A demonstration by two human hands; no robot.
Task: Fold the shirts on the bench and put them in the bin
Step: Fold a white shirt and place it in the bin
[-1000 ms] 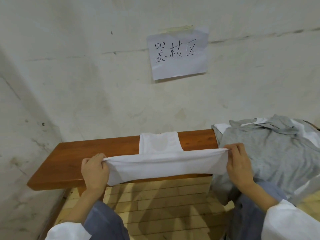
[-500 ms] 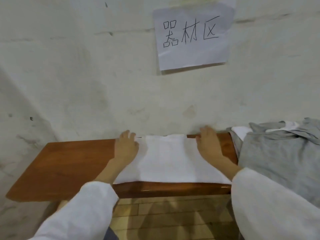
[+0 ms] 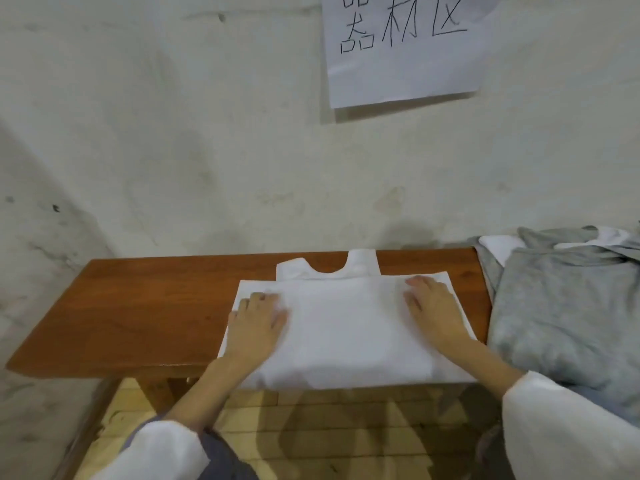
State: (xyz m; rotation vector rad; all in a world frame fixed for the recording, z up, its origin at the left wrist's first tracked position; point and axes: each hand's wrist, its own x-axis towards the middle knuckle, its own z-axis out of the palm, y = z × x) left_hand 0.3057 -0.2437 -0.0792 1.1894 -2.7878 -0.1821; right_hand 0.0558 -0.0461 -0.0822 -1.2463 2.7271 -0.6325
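A white sleeveless shirt lies folded flat on the reddish wooden bench, its neckline and straps toward the wall and its near edge hanging a little over the bench front. My left hand rests palm down on the shirt's left side, fingers spread. My right hand presses flat on the shirt's right side. Neither hand grips the cloth. A heap of grey and white shirts covers the bench's right end. No bin is in view.
The bench stands against a pale plaster wall with a paper sign taped above. A second wall closes the left side. Light wooden floorboards show below the bench front.
A second ago both hands held the shirt's lower edge up in front of the bench. They laid it over toward the wall, then slid back toward me and now press the folded shirt flat.
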